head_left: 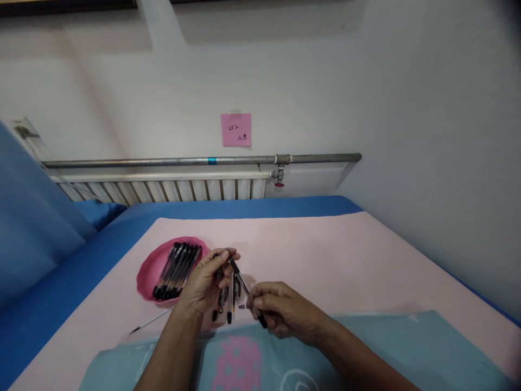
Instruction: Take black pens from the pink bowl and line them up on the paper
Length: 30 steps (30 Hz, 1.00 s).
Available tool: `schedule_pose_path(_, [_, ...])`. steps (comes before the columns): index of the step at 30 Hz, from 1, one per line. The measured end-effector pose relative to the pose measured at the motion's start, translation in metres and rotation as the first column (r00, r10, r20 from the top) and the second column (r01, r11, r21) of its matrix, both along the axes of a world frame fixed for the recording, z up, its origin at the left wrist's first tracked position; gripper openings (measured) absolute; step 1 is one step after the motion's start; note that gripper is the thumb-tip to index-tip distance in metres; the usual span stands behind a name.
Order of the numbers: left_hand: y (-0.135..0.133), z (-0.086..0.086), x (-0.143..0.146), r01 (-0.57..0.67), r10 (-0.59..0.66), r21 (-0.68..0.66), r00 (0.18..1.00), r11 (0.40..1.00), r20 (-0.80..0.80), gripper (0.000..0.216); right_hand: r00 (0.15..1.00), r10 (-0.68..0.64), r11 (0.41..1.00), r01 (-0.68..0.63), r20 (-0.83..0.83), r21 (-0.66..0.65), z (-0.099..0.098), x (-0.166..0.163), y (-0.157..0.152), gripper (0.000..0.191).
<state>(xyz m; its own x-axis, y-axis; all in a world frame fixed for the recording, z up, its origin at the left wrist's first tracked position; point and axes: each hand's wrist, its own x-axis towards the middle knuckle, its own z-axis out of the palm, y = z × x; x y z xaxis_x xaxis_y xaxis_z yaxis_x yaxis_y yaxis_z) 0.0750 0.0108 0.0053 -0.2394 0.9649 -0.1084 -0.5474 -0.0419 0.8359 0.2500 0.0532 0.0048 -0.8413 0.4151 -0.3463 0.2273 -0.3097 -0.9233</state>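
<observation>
A clear-barrelled pen (246, 288) with black ends slants between my two hands in front of me. My right hand (280, 308) is closed round its lower part, near the black end. My left hand (207, 279) pinches at the pen's upper end. A small dark piece (219, 270), perhaps a pen cap, shows in the fingers of that hand, partly hidden. Below my hands several loose pens (230, 301) and pen parts lie on the pink cloth. A small dark tip piece (241, 307) rests beside them.
To the left stands a pink bowl (145, 271) holding a row of several black-capped pens (178, 270). A thin white refill-like stick (151, 320) lies before it. Pink cloth (317, 255) covers the blue surface (244, 208). A radiator (175, 189) and pipe (163, 162) run along the wall.
</observation>
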Motion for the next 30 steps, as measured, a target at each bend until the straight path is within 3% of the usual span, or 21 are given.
schedule_pose_path(3, [0.000,0.000,-0.014,-0.111,0.111,0.013,0.993,0.994,0.029,0.013,0.997,0.039,0.996,-0.044,0.066,0.083,0.002,0.004,0.002,0.005])
schedule_pose_path(6, [-0.001,0.001,-0.038,-0.316,0.313,0.021,0.945,0.948,0.093,0.015,0.991,0.036,0.964,-0.069,0.131,0.258,0.003,0.011,0.008,0.006])
schedule_pose_path(8, [-0.002,0.003,-0.051,-0.425,0.419,-0.002,0.893,0.905,0.161,0.013,0.989,-0.019,0.940,-0.033,0.147,0.341,0.002,0.014,0.014,0.007])
schedule_pose_path(10, [-0.002,0.003,-0.052,-0.454,0.450,-0.021,0.876,0.891,0.174,0.011,0.988,-0.088,0.943,0.041,0.128,0.330,-0.001,0.014,0.019,0.007])
schedule_pose_path(12, [-0.001,0.003,-0.039,-0.385,0.386,-0.023,0.917,0.923,0.102,0.013,0.986,-0.147,0.962,0.123,0.083,0.246,-0.005,0.011,0.021,0.011])
schedule_pose_path(14, [0.001,0.001,-0.017,-0.241,0.241,-0.036,0.970,0.970,-0.007,0.018,0.983,-0.178,0.973,0.167,0.054,0.160,-0.010,0.006,0.019,0.015])
schedule_pose_path(18, [0.005,-0.005,0.021,-0.029,0.019,-0.073,0.991,0.997,-0.133,0.023,0.985,-0.156,0.982,0.147,0.078,0.116,-0.013,-0.003,0.009,0.008])
schedule_pose_path(27, [0.006,-0.008,0.019,-0.003,-0.027,-0.140,0.978,0.990,-0.208,0.024,0.962,-0.266,0.953,0.254,0.056,0.168,-0.013,-0.009,0.006,0.003])
schedule_pose_path(30, [0.002,-0.005,0.007,-0.077,0.023,-0.158,0.948,0.984,-0.318,0.027,0.949,-0.312,0.939,0.301,0.042,0.167,-0.014,-0.006,0.011,0.004])
